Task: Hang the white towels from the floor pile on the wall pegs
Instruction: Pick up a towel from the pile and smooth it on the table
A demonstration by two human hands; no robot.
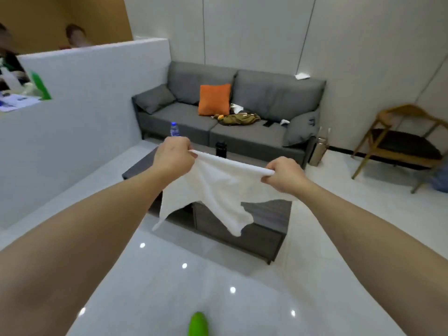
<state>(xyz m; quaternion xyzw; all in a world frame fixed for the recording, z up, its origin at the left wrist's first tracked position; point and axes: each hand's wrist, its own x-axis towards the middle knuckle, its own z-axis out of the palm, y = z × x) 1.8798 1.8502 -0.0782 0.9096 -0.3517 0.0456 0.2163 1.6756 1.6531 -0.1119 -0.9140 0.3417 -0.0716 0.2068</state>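
white towel (218, 190) held spread in the air above floor (157, 275) | left hand (173, 158), right hand (284, 174): fingers pinching its top corners | progress: unhung; pegs, pile out of view

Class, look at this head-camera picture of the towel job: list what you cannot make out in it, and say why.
- Wall pegs and floor pile: neither lies in the head view.
- Low table: its middle is hidden behind the towel, held by the left hand and right hand.
- Green thing: cut off by the bottom edge.
- Items on the sofa: too small and blurred to name.
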